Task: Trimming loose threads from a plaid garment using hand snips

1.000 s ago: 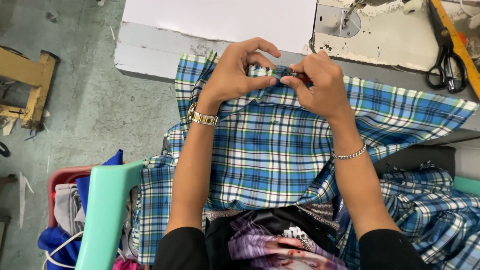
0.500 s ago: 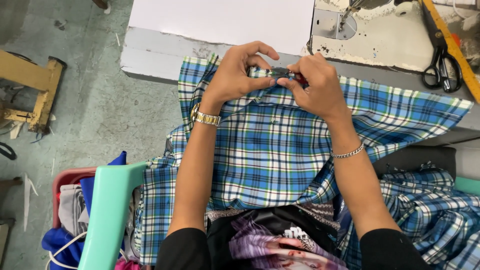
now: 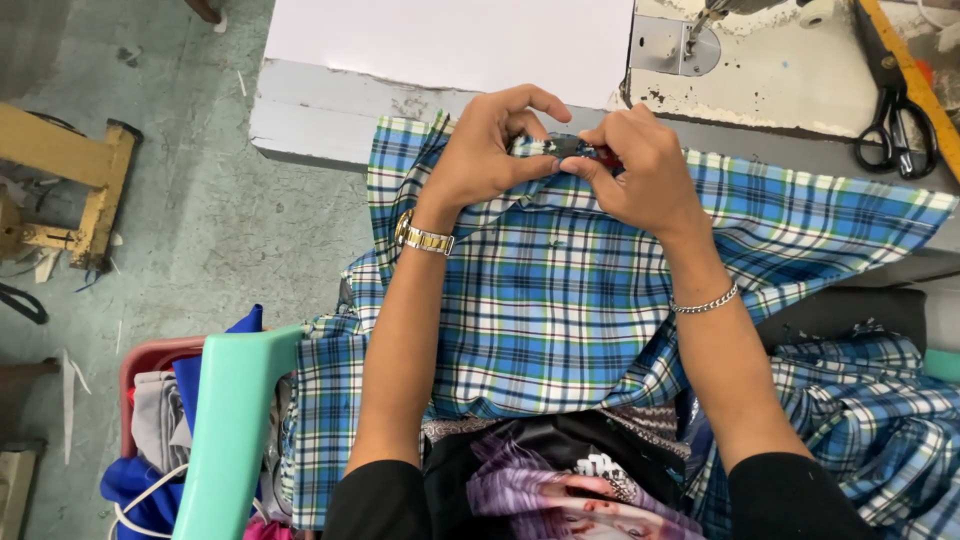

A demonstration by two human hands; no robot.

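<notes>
Pinching the top edge of the blue plaid fabric (image 3: pixel 560 330) between them, the left hand (image 3: pixel 487 150) and right hand (image 3: pixel 645 165) close on a small bunched fold at the sewing table (image 3: pixel 330 110) edge. The fabric's long axis runs left to right, draping toward the person's lap. Working the fold flat would call for fine fingertip control.

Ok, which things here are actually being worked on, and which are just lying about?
In hand:
- blue plaid fabric, its top edge pinched
- left hand and right hand, both gripping that edge
- a small tool between the fingers; too hidden to identify

Lying about:
- black scissors on the sewing machine bed
- white board
- teal chair back
- basket of clothes
- wooden frame
</notes>
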